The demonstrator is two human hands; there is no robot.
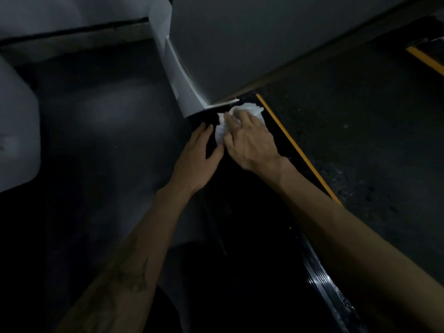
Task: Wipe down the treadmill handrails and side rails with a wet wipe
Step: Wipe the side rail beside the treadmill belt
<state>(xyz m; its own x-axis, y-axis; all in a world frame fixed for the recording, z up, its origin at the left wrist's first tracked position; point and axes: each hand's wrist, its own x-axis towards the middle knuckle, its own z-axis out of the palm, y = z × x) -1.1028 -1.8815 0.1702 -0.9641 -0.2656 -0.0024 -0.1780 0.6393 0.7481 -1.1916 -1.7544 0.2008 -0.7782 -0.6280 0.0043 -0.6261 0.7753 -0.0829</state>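
The right hand lies flat, fingers spread, pressing the white wet wipe onto the black side rail, at about one o'clock from centre, beside the grey upright's base. The left hand rests open alongside, its thumb seemingly touching the wipe's edge.

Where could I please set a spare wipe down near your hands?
The black side rail is bare between your two forearms, bordered on its right by the yellow stripe. It is crowded at the grey post, where the right hand presses the wipe and the left hand rests alongside.
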